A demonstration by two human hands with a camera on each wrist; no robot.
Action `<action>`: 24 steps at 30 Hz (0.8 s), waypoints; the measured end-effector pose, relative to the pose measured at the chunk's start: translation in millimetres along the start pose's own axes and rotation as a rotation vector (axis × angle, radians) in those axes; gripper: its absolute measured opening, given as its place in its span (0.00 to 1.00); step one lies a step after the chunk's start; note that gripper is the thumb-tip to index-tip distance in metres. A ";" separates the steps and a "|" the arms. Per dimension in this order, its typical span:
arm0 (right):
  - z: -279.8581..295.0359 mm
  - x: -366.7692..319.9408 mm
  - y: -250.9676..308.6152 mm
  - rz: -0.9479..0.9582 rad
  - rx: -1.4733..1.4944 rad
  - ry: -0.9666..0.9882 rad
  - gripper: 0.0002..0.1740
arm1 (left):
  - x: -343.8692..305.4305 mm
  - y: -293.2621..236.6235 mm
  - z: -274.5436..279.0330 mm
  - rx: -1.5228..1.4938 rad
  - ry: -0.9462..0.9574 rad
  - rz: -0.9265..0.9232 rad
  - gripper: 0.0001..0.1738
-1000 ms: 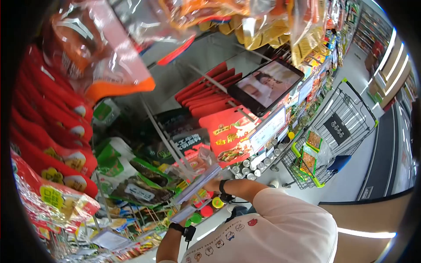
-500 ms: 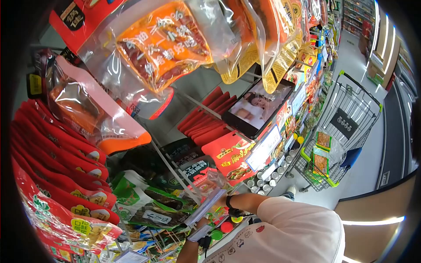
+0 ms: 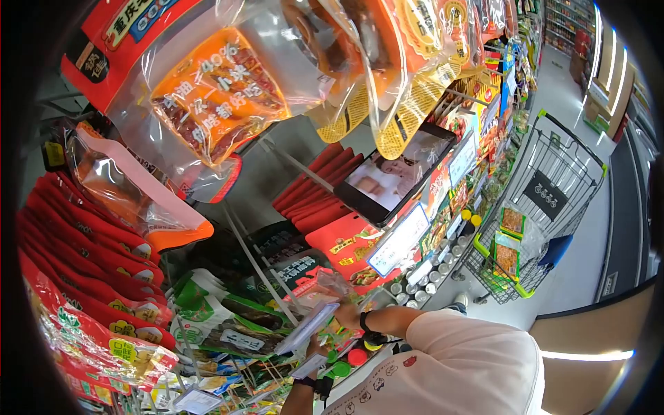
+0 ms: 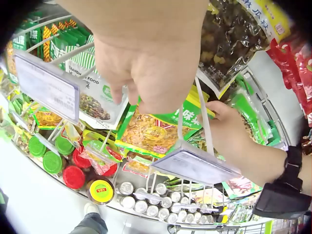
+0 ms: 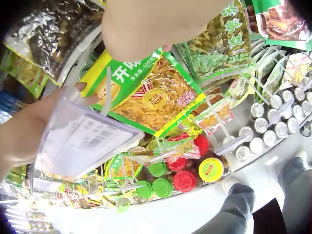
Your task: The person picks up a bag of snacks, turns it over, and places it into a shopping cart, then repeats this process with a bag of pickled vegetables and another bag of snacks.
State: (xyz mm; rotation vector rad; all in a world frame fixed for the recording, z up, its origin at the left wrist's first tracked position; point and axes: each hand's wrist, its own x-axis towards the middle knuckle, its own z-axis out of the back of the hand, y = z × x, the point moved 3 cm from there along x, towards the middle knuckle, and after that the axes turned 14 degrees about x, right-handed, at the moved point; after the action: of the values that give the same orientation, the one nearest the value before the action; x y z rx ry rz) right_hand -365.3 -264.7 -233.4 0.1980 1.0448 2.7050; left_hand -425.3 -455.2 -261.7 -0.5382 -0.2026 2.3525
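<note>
Both hands are at a green and yellow packet of shredded pickled vegetables (image 5: 161,97), low among the hanging goods. My left hand (image 4: 151,73) grips one side of it, its fingers at the packet's edge in the right wrist view. On the other side my right hand (image 4: 234,126) holds the packet's edge with bent fingers. In the head view the right hand (image 3: 348,317) and left hand (image 3: 315,347) are partly hidden behind clear price-tag holders (image 3: 308,328). The packet overlaps metal hook rods in the wrist views.
Hanging bags of orange sauce (image 3: 221,93) fill the upper rack, above red pouches (image 3: 90,242). A screen (image 3: 394,176) juts from the shelf. Jars with red lids (image 5: 185,180) and several cans (image 5: 273,131) stand below. A shopping cart (image 3: 539,200) with packets stands in the aisle.
The head view has swung, bringing the orange sauce bags further into the picture and shifting the cart to the right. Both hands stay together behind the price-tag holders.
</note>
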 end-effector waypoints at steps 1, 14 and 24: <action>0.7 -1.7 0.3 -0.040 -0.065 0.096 0.22 | -4.0 -4.5 3.7 0.008 -0.013 0.005 0.37; -5.0 -44.3 -46.9 0.037 0.153 0.309 0.36 | -47.5 -50.4 6.3 0.661 0.164 0.098 0.35; 35.8 -120.2 -132.7 0.016 0.257 0.424 0.17 | -85.5 -78.9 -17.4 0.813 0.311 0.175 0.47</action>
State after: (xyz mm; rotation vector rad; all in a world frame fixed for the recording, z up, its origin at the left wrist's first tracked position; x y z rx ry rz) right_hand -219.7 -178.2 -301.7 -0.3428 1.5106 2.6802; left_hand -312.9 -454.4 -226.9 -0.5026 0.9324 2.2194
